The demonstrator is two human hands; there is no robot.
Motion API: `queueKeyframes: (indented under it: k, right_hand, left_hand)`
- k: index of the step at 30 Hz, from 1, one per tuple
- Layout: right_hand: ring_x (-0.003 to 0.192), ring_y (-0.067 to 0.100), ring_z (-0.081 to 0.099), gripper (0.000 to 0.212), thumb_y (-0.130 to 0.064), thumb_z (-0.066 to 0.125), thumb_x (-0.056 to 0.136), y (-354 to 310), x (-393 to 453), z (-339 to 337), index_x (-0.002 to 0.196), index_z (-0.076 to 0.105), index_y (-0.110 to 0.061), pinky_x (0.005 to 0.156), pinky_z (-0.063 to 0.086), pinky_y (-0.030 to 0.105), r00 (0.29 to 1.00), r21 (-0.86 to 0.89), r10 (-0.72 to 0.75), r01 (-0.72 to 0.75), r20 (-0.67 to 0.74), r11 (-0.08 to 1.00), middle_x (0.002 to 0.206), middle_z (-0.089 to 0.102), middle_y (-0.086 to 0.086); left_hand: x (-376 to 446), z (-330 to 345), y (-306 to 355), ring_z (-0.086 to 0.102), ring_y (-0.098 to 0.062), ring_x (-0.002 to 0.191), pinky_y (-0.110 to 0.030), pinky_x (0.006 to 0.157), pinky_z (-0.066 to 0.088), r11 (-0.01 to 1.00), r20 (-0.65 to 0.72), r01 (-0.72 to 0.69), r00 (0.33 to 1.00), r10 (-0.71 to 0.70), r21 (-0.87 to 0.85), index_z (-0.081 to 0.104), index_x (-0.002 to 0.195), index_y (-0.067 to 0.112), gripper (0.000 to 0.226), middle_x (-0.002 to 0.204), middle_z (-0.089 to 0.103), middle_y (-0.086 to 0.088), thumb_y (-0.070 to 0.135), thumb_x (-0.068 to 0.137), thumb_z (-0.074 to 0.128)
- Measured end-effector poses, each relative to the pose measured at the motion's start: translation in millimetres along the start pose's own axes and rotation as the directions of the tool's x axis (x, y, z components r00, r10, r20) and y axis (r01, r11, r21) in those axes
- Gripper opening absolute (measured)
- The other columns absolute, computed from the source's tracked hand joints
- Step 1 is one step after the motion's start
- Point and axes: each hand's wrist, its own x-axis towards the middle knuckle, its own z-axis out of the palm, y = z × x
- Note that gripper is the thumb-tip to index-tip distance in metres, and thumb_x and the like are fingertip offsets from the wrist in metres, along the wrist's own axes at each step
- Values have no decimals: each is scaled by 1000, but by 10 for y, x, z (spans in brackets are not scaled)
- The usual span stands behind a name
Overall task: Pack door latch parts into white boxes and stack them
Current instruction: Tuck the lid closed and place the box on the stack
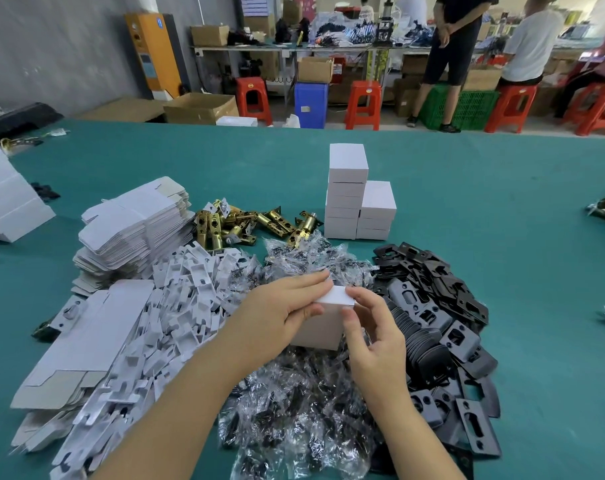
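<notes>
Both hands held one small white box [323, 317] above the bagged screw packets [301, 403]: the left hand [276, 315] gripped its side, the right hand [370, 336] pinched its top flap. Black strike plates [446, 327] lay heaped to the right, white card inserts [176, 306] and flat box blanks [134, 223] to the left. Beyond, brass latch bolts [238, 223] lay beside two stacks of closed boxes [358, 199] on the green surface [501, 209].

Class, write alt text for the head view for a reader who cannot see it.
Both hands, left hand and right hand, hold a white box over bagged parts on a green table. Stacked boxes stand behind; black plates lie right, flat cartons left.
</notes>
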Motion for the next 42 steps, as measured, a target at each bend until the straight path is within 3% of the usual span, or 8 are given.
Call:
queueKeyframes:
  k: [4, 9, 14, 20, 25, 29, 36, 42]
  right_hand:
    - [102, 13, 68, 29, -40, 61, 97, -6, 2, -2, 118, 58, -60, 76, 53, 16, 1000, -13, -23, 23, 5, 1000, 112, 68, -20]
    - [109, 1, 66, 28, -48, 60, 94, -48, 11, 3, 119, 57, -63, 79, 52, 9, 999, 16, -33, 33, 9, 999, 118, 66, -29]
    - [111, 5, 67, 30, -51, 63, 91, -41, 7, -1, 119, 58, -60, 83, 55, 16, 1000, 38, -18, 17, 18, 999, 117, 68, -27]
    - [111, 6, 68, 32, -53, 67, 89, -44, 0, -8, 119, 58, -62, 86, 57, 21, 1000, 50, -25, 24, 17, 998, 118, 69, -24]
    - [114, 7, 67, 39, -46, 72, 91, -22, -16, -12, 123, 55, -61, 91, 57, 25, 999, 21, -24, 23, 46, 1000, 120, 68, -24]
    - [118, 8, 65, 54, -23, 73, 94, 19, -20, 0, 133, 54, -55, 94, 56, 25, 996, -17, -18, 19, 87, 1000, 125, 67, -26]
    - [121, 6, 65, 45, -22, 64, 98, 59, -7, -11, 137, 59, -43, 91, 55, 18, 995, 19, 11, -13, 101, 1000, 126, 68, -25]
    - [120, 5, 65, 43, -30, 61, 97, 55, -2, -17, 138, 57, -44, 93, 55, 20, 994, 42, 34, -39, 108, 998, 125, 69, -25]
  left_hand:
    - [-4, -27, 14, 44, 5, 137, -14, 117, 31, 1000, 8, -3, 1000, 3, -2, 58, 141, 23, 43, 147, 49, 21, 21, 98, 61]
    - [-13, -73, 0, 45, 7, 136, -18, 116, 35, 1000, 23, 6, 1000, -6, 3, 58, 140, 30, 42, 146, 49, 26, 22, 99, 62]
    - [10, -140, 2, 43, 11, 135, -14, 114, 33, 997, 76, -11, 997, 5, 77, 56, 141, 34, 43, 146, 46, 29, 28, 99, 61]
    - [12, -137, 79, 48, -3, 135, -26, 116, 37, 976, 79, -66, 996, 51, 207, 57, 143, 30, 47, 147, 53, 16, 32, 97, 65]
    - [12, -174, 51, 48, -3, 135, -22, 116, 34, 979, 92, -61, 995, 44, 194, 57, 143, 30, 45, 147, 53, 15, 26, 98, 64]
    - [19, -222, -1, 46, 8, 126, -3, 107, 28, 992, 80, -19, 997, 8, 127, 59, 139, 34, 44, 143, 55, 19, 26, 96, 66]
    - [46, -253, -10, 48, 20, 118, 3, 101, 29, 998, 65, -12, 998, 8, 60, 65, 132, 34, 41, 133, 58, 24, 24, 93, 70]
    - [88, -292, -14, 55, 11, 119, -3, 102, 37, 999, 68, -1, 998, -2, 49, 68, 128, 37, 37, 128, 62, 26, 26, 92, 71]
